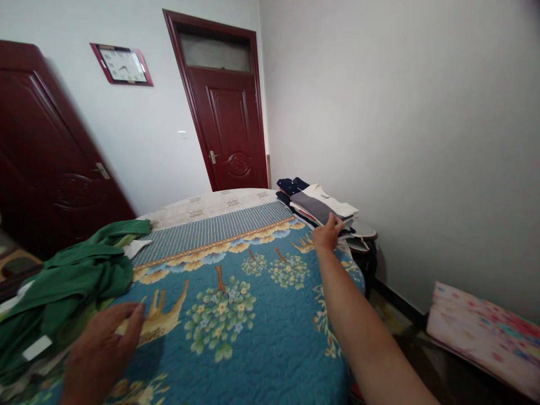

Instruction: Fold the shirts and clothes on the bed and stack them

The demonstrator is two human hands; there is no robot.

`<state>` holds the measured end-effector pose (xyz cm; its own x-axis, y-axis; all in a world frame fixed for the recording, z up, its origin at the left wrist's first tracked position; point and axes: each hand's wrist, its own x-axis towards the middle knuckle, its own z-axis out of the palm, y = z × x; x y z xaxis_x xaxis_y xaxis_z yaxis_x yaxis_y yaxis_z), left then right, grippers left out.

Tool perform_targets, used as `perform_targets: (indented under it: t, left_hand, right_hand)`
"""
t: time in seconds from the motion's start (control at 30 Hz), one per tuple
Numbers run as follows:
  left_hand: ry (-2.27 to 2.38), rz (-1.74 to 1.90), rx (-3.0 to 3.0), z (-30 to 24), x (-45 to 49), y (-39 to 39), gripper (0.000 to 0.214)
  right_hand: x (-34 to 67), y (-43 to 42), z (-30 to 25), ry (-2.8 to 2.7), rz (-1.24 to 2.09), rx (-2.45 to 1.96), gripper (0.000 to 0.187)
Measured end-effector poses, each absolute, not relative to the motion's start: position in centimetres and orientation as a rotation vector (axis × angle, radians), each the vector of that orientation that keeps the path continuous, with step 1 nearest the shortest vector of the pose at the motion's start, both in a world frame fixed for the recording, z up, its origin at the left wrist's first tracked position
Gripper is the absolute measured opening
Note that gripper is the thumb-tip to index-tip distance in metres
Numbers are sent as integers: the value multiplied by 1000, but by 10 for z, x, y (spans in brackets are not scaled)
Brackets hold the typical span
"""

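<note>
My right hand [327, 233] reaches out to a pile of folded clothes at the bed's far right corner. Its fingers are closed at the near edge of the top garment, a folded grey and cream shirt [314, 205]; part of the grip is hidden. Dark navy folded clothes [291, 185] lie behind and under that shirt. Low on the left, my left hand [105, 349] hovers over the bed with thumb and fingers apart, holding nothing. Close beside it lies a loose heap of green clothes [84, 270], with a white tag [37, 348] showing.
A blue quilted bedspread [270, 332] with trees and deer covers the bed. Beyond the right edge stand a dark round-topped stool [366, 230] and a pink floral box [481, 337]. Two dark red doors [232, 124] and a wall clock [122, 64] are at the back.
</note>
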<state>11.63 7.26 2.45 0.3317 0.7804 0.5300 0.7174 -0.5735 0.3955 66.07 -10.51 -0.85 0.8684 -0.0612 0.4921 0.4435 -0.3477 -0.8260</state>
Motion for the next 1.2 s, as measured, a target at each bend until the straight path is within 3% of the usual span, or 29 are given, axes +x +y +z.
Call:
perform_targets:
  t: [0.3, 0.6, 0.73, 0.87, 1.07, 1.2]
  left_hand:
    - [1273, 737, 2404, 2, 193, 71, 46]
    - [1262, 771, 2218, 4, 183, 70, 47]
    - [1112, 805, 1935, 4, 190, 69, 58]
    - [963, 801, 1645, 8, 200, 65, 66]
    - [923, 745, 1241, 17, 210, 53, 53]
    - [854, 705, 1135, 17, 210, 43, 52]
  right_hand:
    - [674, -112, -4, -352, -519, -1898, 52]
    - [640, -90, 20, -624, -599, -1833, 39]
    - [597, -78, 35, -858, -510, -1630, 35]
    - [549, -75, 53, -1041, -223, -1348, 30]
    - [498, -69, 56, -931, 558, -849, 22]
    - [487, -53, 33, -764, 811, -856, 18]
